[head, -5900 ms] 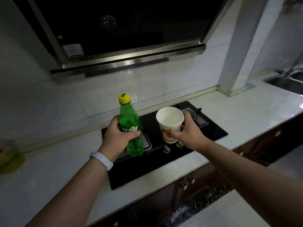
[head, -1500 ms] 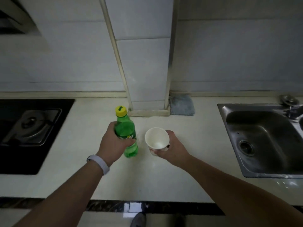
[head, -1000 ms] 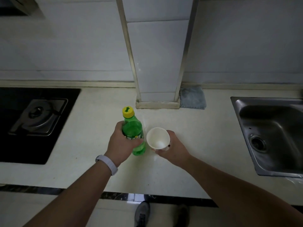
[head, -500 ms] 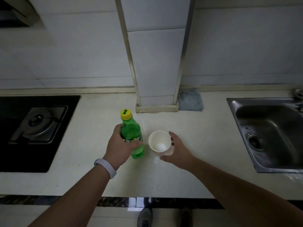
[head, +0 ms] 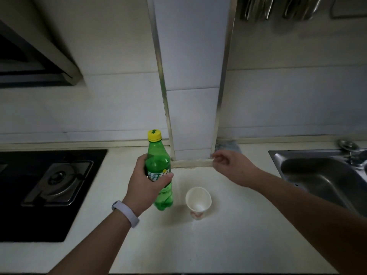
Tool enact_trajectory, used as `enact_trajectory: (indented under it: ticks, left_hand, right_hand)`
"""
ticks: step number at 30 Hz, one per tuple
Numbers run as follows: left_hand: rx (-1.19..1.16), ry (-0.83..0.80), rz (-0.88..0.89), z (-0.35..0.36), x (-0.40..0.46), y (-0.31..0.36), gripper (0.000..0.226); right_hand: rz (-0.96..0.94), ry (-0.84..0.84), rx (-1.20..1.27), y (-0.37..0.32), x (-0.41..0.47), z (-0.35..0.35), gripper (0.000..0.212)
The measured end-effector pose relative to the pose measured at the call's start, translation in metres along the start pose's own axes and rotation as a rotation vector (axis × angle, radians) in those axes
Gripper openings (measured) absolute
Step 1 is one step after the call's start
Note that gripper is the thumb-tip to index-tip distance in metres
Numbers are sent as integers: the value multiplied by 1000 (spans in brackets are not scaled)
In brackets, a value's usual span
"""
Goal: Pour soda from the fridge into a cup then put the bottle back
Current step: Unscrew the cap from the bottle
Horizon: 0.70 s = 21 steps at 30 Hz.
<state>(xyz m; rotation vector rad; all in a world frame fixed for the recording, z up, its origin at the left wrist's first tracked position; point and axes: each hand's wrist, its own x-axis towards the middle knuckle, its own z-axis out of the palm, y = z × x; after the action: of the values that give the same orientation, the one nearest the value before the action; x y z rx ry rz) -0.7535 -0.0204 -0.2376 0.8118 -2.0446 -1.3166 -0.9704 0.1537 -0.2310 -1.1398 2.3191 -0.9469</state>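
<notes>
The left hand [head: 148, 185] is wrapped round the label band of the green soda bottle [head: 159, 171], holding it upright above the counter [head: 228, 245] with the yellow cap [head: 154, 135] on, well above the grip. The right hand [head: 231, 167] hangs loosely open, holding nothing. The paper cup [head: 198, 201] stands just below-right of the grip — light, thin-walled, probably easy to tip, so steady it low at the side; the bottle looks rigid enough mid-body, perhaps slick if chilled.

Cup [head: 198, 201] on counter [head: 228, 235], right of bottle [head: 158, 167], between stove [head: 49, 185] and sink [head: 321, 175].
</notes>
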Motion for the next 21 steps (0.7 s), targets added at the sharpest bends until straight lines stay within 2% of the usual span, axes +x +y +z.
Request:
enact_trajectory:
  ticks: [5, 9, 17, 21]
  left_hand:
    - [97, -44, 80, -10, 3, 12, 59]
    - [244, -136, 85, -19, 4, 13, 69]
    - [463, -181, 135, -32, -3, 3, 72]
    - [607, -196, 167, -35, -6, -4, 74]
  right_hand:
    - [-172, 1, 126, -78, 10, -6, 11]
    - [-240, 17, 199, -122, 10, -2, 29]
    - [-165, 78, -15, -133, 13, 12, 48]
    - [-115, 23, -174, -132, 15, 20, 59]
